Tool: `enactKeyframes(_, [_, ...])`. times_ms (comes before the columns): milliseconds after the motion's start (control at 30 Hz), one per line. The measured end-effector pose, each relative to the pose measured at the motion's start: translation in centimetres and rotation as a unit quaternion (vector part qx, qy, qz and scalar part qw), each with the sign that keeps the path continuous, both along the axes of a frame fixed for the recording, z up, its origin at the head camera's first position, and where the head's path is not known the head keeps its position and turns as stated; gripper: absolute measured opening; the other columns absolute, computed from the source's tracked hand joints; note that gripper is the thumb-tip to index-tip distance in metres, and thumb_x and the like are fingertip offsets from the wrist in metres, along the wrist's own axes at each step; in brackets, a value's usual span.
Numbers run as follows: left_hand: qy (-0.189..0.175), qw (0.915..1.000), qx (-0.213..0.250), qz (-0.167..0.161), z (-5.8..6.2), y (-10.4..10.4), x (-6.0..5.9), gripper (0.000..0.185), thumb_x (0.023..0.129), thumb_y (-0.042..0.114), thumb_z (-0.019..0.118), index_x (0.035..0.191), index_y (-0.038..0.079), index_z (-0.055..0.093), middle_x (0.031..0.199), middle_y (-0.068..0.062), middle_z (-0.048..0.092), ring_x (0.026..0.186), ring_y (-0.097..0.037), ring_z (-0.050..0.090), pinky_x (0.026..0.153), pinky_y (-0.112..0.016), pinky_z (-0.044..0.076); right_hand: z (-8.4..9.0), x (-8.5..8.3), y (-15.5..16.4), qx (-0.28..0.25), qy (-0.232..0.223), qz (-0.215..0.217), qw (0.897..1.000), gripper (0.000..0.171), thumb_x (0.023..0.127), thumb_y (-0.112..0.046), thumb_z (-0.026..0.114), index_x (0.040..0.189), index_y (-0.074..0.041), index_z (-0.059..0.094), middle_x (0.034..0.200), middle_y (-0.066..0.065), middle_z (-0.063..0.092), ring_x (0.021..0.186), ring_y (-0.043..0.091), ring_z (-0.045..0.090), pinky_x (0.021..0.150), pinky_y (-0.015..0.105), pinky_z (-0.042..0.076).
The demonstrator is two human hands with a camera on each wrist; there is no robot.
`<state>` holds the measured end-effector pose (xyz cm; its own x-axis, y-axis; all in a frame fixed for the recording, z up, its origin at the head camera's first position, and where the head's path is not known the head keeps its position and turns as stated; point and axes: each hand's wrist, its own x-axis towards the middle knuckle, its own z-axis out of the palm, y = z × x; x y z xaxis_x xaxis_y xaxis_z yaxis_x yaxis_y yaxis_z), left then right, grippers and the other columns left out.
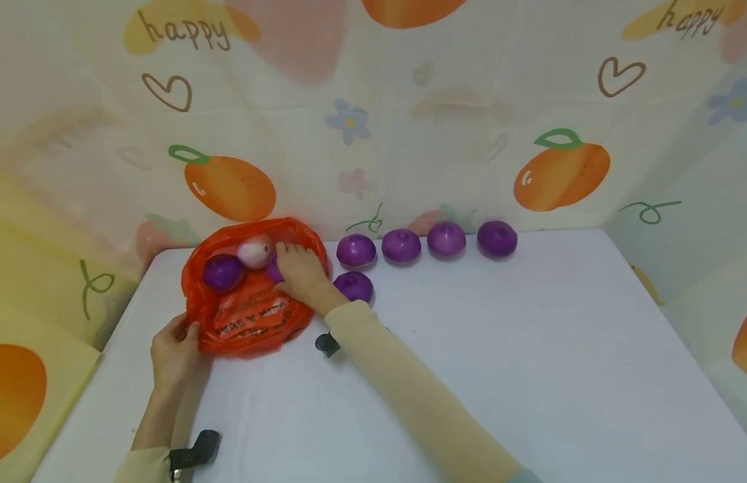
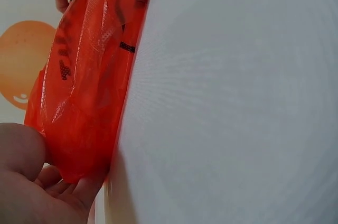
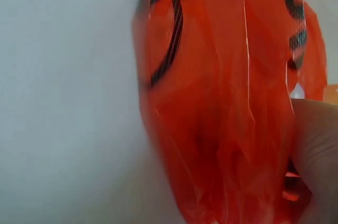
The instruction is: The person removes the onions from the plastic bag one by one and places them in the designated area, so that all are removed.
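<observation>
An orange-red plastic bag (image 1: pixel 253 335) lies with its mouth spread wide at the left of the table. My left hand (image 1: pixel 176 352) pinches its near left edge; in the left wrist view, the thumb and fingers (image 2: pixel 87 189) are on either side of the plastic. My right hand (image 1: pixel 301 272) reaches into the bag's right side and grips a purple onion (image 1: pixel 273 268), mostly hidden by the fingers. Inside the bag also sit another purple onion (image 1: pixel 223 273) and a whitish-pink bulb (image 1: pixel 255 252). In the right wrist view, the bag (image 3: pixel 222 86) covers most of the onion's place.
Along the table's back edge stand several purple onions (image 1: pixel 401 246) in a row, right of the bag. One more onion (image 1: pixel 353 286) sits in front of the row, partly behind my right wrist. A printed cloth (image 1: pixel 410 154) hangs behind the white table (image 1: pixel 530 362).
</observation>
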<state>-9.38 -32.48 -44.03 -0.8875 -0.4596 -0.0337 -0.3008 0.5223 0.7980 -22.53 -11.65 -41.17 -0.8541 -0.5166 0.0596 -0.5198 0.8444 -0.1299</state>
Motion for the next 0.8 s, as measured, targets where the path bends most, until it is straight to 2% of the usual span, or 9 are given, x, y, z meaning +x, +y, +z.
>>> enactKeyframes(133, [-0.004,1.0,-0.001,0.0,-0.1,-0.2,0.0,0.043,0.103,0.016,0.042,0.14,-0.005,0.049,0.136,-0.028,0.053,0.121,-0.036,0.053,0.081,-0.003,0.04,-0.3,0.7,-0.4,-0.059,-0.059,0.004,0.997,0.087,0.081,-0.05,0.075,0.147,-0.008,0.035,0.141,0.004,0.05,0.127,0.019,0.05,0.099,0.03,0.047])
enactKeyframes(200, [-0.004,1.0,0.001,0.001,-0.2,-0.2,0.0,0.043,0.103,0.016,0.042,0.14,-0.005,0.049,0.137,-0.027,0.053,0.121,-0.036,0.053,0.081,-0.003,0.04,-0.5,1.0,-0.5,-0.077,-0.073,0.004,0.994,0.089,0.082,-0.049,0.075,0.15,-0.011,0.034,0.146,0.005,0.045,0.129,0.018,0.048,0.1,0.029,0.046])
enactKeyframes(367, [-0.013,0.9999,0.0,0.003,-0.2,-0.1,0.0,0.043,0.103,0.015,0.042,0.14,-0.004,0.049,0.137,-0.027,0.053,0.121,-0.036,0.053,0.088,-0.009,0.043,-0.9,1.6,-0.6,-0.087,-0.097,0.002,0.991,0.09,0.082,-0.051,0.074,0.153,-0.017,0.031,0.15,0.003,0.039,0.13,0.015,0.046,0.101,0.03,0.046])
enactKeyframes(500, [-0.025,0.9997,-0.001,0.006,-0.1,-0.1,0.0,0.044,0.103,0.017,0.04,0.142,-0.003,0.047,0.139,-0.026,0.051,0.124,-0.036,0.051,0.101,-0.025,0.044,-0.9,1.9,-0.6,-0.092,-0.111,0.01,0.99,0.093,0.082,-0.05,0.073,0.154,-0.014,0.027,0.15,0.001,0.041,0.132,0.014,0.044,0.106,0.027,0.041])
enactKeyframes(600, [-0.024,0.9997,0.001,0.005,-0.1,-0.1,0.0,0.044,0.103,0.017,0.04,0.142,-0.003,0.047,0.139,-0.027,0.051,0.125,-0.036,0.051,0.102,-0.028,0.044,-0.5,2.2,-0.5,-0.104,-0.114,0.019,0.988,0.092,0.083,-0.049,0.074,0.154,-0.013,0.028,0.15,0.001,0.04,0.134,0.014,0.042,0.108,0.026,0.038])
enactKeyframes(700, [-0.024,0.9997,0.002,0.004,-0.1,-0.1,-0.1,0.044,0.103,0.017,0.04,0.142,-0.003,0.047,0.139,-0.026,0.051,0.124,-0.036,0.051,0.098,-0.021,0.044,0.0,2.3,-0.3,-0.123,-0.111,0.031,0.986,0.09,0.082,-0.047,0.075,0.152,-0.012,0.031,0.151,0.002,0.039,0.135,0.013,0.041,0.109,0.024,0.035])
enactKeyframes(800, [-0.022,0.9997,0.004,0.004,-0.2,-0.2,-0.2,0.044,0.103,0.017,0.041,0.142,-0.002,0.048,0.139,-0.026,0.052,0.123,-0.034,0.052,0.089,-0.009,0.043,0.4,2.6,0.0,-0.139,-0.106,0.041,0.984,0.089,0.082,-0.046,0.076,0.151,-0.01,0.033,0.151,0.002,0.04,0.135,0.013,0.04,0.109,0.022,0.034])
